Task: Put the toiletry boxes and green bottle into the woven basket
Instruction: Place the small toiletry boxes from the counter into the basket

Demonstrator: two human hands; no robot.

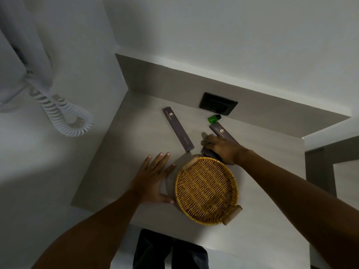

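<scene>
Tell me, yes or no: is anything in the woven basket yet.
No. The woven basket shows only bare weave, while the green bottle and the long box lie on the counter.

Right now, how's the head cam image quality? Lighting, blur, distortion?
Head view: dim and grainy, light falling from upper right; wide-angle bends the counter edges; left hand slightly soft; coiled cord at the left blurred; print on the long box barely readable; green bottle and basket stay distinct; no glare.

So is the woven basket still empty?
Empty. The woven basket shows only bare weave inside; both dark boxes and the green bottle lie on the counter outside it.
</scene>
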